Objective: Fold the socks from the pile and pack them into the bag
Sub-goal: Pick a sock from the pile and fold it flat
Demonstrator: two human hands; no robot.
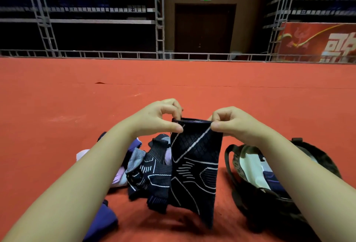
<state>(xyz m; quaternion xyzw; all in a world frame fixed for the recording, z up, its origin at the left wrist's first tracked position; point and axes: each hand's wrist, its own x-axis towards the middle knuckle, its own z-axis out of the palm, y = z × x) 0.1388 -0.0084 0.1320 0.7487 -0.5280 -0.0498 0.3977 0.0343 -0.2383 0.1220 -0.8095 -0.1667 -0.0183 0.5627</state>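
One black sock (pinched by two hands), one bag.

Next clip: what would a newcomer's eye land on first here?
The black sock with white line pattern, hanging mid-frame, pinched at its cuff by the left hand and right hand. Left of it lies the pile of dark and lilac socks; right, the open black bag on the red floor.

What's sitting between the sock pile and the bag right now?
In the head view, the black sock with white lines hangs there, pinched at its cuff by the left hand and right hand, between the sock pile and the bag.
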